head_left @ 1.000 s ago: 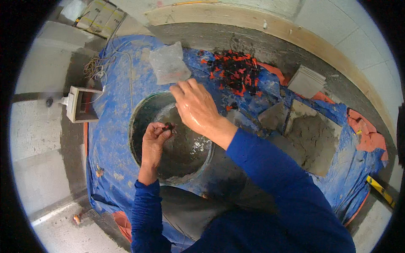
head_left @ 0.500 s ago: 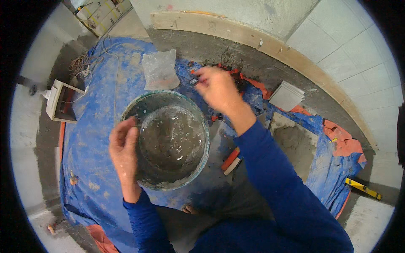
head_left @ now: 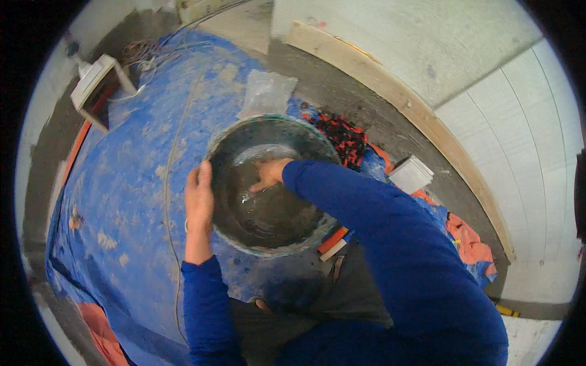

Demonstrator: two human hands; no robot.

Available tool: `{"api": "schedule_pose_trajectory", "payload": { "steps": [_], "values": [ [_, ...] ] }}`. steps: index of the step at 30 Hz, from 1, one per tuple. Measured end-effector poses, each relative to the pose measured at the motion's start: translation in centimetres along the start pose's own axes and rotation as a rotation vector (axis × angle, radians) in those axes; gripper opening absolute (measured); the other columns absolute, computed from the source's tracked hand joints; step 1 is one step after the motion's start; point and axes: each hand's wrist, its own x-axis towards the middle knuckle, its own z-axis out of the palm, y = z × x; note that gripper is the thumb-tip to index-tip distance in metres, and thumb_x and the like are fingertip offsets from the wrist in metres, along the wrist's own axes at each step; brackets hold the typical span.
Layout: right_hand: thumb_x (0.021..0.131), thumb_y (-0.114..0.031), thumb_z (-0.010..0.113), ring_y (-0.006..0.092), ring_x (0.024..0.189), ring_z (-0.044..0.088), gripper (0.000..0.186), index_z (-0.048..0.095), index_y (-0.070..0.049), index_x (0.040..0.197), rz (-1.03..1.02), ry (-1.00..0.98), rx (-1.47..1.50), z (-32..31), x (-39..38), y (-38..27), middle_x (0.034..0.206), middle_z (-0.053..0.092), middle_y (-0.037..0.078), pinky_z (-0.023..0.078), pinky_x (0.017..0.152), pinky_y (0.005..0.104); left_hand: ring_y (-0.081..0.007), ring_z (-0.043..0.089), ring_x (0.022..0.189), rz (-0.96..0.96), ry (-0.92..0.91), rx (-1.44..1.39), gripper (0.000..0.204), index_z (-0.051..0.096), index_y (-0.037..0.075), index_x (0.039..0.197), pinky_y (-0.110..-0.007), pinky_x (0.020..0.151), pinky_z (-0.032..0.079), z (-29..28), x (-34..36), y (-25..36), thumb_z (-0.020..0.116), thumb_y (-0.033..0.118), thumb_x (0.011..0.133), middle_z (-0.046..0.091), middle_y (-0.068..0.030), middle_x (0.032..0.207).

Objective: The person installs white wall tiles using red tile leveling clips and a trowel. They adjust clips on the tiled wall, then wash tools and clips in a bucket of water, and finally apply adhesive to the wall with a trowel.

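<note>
A round tub (head_left: pixel 218 235) of murky grey water (head_left: pixel 268 210) stands in front of me. My left hand (head_left: pixel 199 198) rests at its left rim, fingers close together and closed against the edge. Over that rim the thumb's exact place is hard to see. My right hand (head_left: pixel 268 175) reaches down into the tub from the right. Its fingertips dip into the water, with thumb and fingers apart and nothing visible between them. Beyond the tub's far right side lies a pile of small black and red plastic pieces (head_left: pixel 347 141).
A blue tarp (head_left: pixel 140 183) covers the floor. Behind the tub lies a clear plastic bag (head_left: pixel 268 91). Stacked white tiles (head_left: pixel 412 175) sit at right, before a wooden batten (head_left: pixel 390 82) along the wall. A red-and-cream handled tool (head_left: pixel 333 243) is near the tub; a white box-shaped frame (head_left: pixel 97 79) stands far left.
My right hand has moved from beyond the tub, where it held a small dark piece, down into the water. My left hand has settled at the rim. The view has shifted.
</note>
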Motion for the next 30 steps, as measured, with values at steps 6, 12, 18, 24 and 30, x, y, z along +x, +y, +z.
{"api": "schedule_pose_trajectory", "payload": {
  "steps": [6,12,18,24,30],
  "values": [
    [0.095,-0.040,0.055,0.0365,0.125,0.061,0.052,0.069,-0.001,0.125,0.007,-0.201,-0.154,6.7,10.7,2.6,0.136,0.063,0.023,0.048,0.104,0.0484,-0.0409,0.064,0.117,0.097,0.093,0.106,0.058,0.062,-0.006,0.128,-0.045,0.099,0.048,0.2,0.4,-0.1,0.060,0.045,0.101,0.066,-0.0292,0.123],
    [0.095,-0.039,0.055,0.0364,0.123,0.062,0.049,0.070,-0.003,0.124,-0.032,-0.231,-0.264,10.0,12.4,1.8,0.135,0.064,0.022,0.048,0.101,0.0499,-0.0388,0.063,0.118,0.068,0.087,0.083,0.059,0.063,-0.003,0.129,-0.044,0.100,0.047,0.2,0.3,-0.2,0.059,0.049,0.101,0.067,-0.0262,0.125],
    [0.096,-0.037,0.055,0.0363,0.122,0.063,0.046,0.070,-0.004,0.124,-0.091,-0.254,-0.346,11.6,11.8,-1.0,0.133,0.065,0.020,0.049,0.099,0.0514,-0.0420,0.062,0.118,0.057,0.063,0.051,0.056,0.062,-0.005,0.127,-0.046,0.099,0.048,0.1,0.4,0.1,0.059,0.044,0.101,0.066,-0.0290,0.124],
    [0.096,-0.035,0.055,0.0362,0.121,0.063,0.043,0.071,-0.006,0.124,-0.132,-0.351,-0.442,14.8,8.7,-0.6,0.132,0.066,0.019,0.050,0.097,0.0529,-0.0438,0.062,0.117,0.061,0.068,0.011,0.056,0.060,-0.007,0.127,-0.047,0.099,0.048,0.1,0.2,0.0,0.059,0.043,0.101,0.065,-0.0299,0.124],
    [0.097,-0.033,0.055,0.0361,0.120,0.064,0.041,0.071,-0.008,0.124,-0.119,-0.417,-0.493,15.6,6.0,1.3,0.131,0.067,0.017,0.051,0.095,0.0545,-0.0446,0.063,0.116,0.063,0.061,0.022,0.056,0.060,-0.006,0.128,-0.047,0.098,0.049,0.1,0.3,0.0,0.058,0.043,0.102,0.066,-0.0301,0.121]
  ]
}}
